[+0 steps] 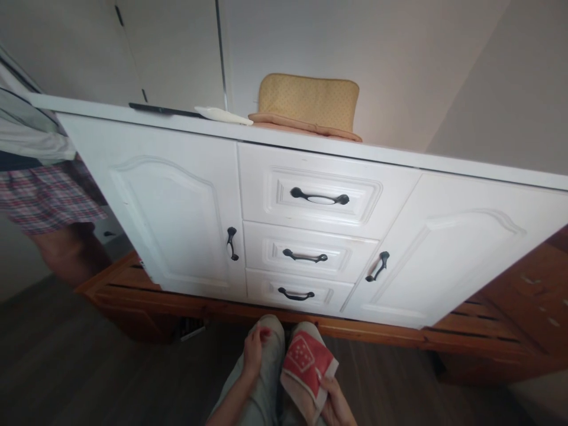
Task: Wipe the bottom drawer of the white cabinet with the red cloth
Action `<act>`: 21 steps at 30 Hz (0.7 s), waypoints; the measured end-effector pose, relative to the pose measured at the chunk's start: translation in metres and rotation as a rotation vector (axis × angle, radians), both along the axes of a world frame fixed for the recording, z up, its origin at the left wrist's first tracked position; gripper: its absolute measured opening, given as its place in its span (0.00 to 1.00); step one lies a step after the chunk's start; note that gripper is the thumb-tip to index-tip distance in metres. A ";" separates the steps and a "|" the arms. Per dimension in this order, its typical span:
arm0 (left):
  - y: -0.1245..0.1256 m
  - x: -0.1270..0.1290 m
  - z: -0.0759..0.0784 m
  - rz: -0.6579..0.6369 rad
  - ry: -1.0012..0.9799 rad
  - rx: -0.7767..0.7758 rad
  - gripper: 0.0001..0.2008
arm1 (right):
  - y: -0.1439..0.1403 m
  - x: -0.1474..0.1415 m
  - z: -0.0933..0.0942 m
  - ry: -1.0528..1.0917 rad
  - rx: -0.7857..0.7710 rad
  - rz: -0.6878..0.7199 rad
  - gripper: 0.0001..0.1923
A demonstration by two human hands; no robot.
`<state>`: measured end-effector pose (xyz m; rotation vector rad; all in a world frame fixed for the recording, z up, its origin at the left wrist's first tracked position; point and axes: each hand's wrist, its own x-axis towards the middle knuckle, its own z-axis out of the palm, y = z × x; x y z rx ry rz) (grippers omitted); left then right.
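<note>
My right hand point(335, 399) grips the lower right edge of a red and cream piece point(306, 358), which looks like fabric. It has a pale outlined shape with dots and lies over my right knee. My left hand point(252, 352) rests at my left knee with its fingers drawn together. A small red bit point(265, 335) shows beside those fingers, too small to name. Both knees, in light grey-green trousers point(237, 384), are close to the front of the white cabinet.
The white cabinet point(186, 195) has doors and drawers with dark handles, and stands on a slatted wooden bench point(377, 331). On its top are a yellow dotted pad point(308, 102), a white object point(222, 115) and a dark flat strip point(164, 110). Another person in plaid shorts point(53, 198) stands left.
</note>
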<state>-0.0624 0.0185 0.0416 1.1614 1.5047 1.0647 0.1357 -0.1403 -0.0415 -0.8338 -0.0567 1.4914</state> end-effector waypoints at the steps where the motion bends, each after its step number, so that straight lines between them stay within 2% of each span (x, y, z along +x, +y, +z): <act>1: 0.010 0.005 0.014 0.005 -0.032 0.019 0.48 | -0.001 0.001 -0.003 0.006 0.004 -0.004 0.26; 3: 0.029 0.016 0.049 -0.013 -0.088 0.088 0.46 | -0.002 0.001 -0.011 0.019 -0.001 -0.016 0.26; 5: 0.046 0.027 0.092 -0.041 -0.131 0.205 0.41 | -0.001 0.001 -0.016 0.034 -0.006 -0.023 0.25; 7: 0.059 0.036 0.140 -0.131 -0.152 0.477 0.31 | 0.000 0.000 -0.017 0.048 0.006 -0.003 0.25; 9: 0.071 0.045 0.183 -0.231 -0.096 0.671 0.24 | 0.001 -0.001 -0.014 0.047 0.025 0.028 0.24; 11: 0.083 0.053 0.213 -0.329 -0.002 0.804 0.20 | 0.003 -0.003 -0.011 0.040 0.039 0.053 0.24; 13: 0.093 0.060 0.226 -0.408 0.098 0.856 0.18 | 0.004 -0.004 -0.010 0.043 0.051 0.064 0.24; 15: 0.099 0.067 0.226 -0.445 0.211 0.857 0.16 | 0.004 -0.006 -0.012 0.051 0.065 0.076 0.25; 18: 0.098 0.074 0.213 -0.442 0.371 0.856 0.15 | 0.006 -0.008 -0.012 0.053 0.076 0.095 0.26; 21: 0.091 0.079 0.198 -0.426 0.433 0.919 0.14 | 0.009 -0.010 -0.007 0.047 0.065 0.121 0.24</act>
